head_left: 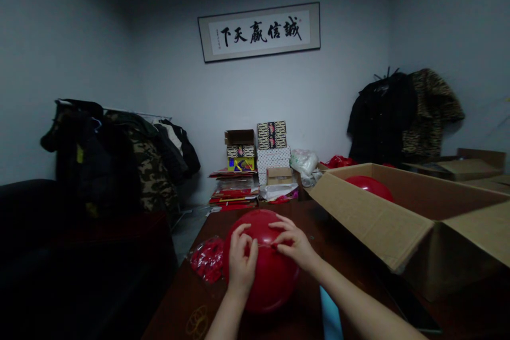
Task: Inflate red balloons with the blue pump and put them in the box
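While the red balloon (pixel 266 284) sits near the left edge of the table (pixel 173 313), the left hand (pixel 242 261) seemingly pinches a thin string (pixel 264 246), the right hand (pixel 298 243) the balloon's neck (pixel 274 246), both nearly closed; tying seems underway, calling for gentle tension.

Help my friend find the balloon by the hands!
Find the brown table at the bottom. Over it, left of the open cardboard box, is a big red balloon. Unlike the other balloon inside that box, it has the left hand and right hand in front.
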Tool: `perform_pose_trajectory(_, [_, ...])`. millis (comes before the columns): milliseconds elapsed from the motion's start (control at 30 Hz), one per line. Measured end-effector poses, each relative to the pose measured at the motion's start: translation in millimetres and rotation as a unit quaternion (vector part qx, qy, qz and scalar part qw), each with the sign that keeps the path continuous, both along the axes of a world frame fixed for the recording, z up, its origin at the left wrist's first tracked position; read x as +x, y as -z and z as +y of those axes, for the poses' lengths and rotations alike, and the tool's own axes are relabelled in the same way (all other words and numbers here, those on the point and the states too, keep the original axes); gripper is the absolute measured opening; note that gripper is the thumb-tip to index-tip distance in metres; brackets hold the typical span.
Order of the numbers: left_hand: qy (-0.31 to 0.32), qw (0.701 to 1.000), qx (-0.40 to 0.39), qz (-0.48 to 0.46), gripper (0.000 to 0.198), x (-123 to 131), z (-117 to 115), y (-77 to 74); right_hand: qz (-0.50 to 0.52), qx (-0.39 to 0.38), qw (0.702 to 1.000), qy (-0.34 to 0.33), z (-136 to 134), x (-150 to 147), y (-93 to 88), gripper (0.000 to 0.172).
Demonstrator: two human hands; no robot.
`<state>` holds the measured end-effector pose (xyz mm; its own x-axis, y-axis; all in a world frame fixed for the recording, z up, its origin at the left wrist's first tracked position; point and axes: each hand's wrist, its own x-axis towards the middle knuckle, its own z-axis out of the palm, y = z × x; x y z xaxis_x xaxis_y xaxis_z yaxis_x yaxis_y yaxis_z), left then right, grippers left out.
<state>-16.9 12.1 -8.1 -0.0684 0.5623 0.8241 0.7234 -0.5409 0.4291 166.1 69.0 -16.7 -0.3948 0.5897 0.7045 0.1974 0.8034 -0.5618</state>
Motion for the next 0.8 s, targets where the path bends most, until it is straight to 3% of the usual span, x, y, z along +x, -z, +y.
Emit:
perform_pose_trajectory(133, [-0.016, 0.998, 0.004, -0.062, 0.009, -0.4, 5.2, 1.8, 0.053, -0.002, 0.999, 0.013, -4.2, -2.1, 5.0, 0.006])
perform_pose_trajectory(433, [0.107, 0.990, -0.062, -0.073, 0.025, 2.9, -7.3, -14.7, 0.075, -0.015, 0.997, 0.032, 0.2, -2.3, 14.2, 0.006])
perform_pose_trajectory(600, [0.127, 0.989, -0.076, 0.020, 0.025, 3.6, -4.2, -19.8, 0.057, -0.005, 0.998, 0.029, -3.0, -4.6, 15.5, 0.010])
perform_pose_trajectory(800, [0.076, 0.993, -0.025, 0.085, 0.032, 5.7, -2.2, -8.2, 0.041, 0.001, 0.999, 0.026, -6.0, -6.5, 13.6, 0.011])
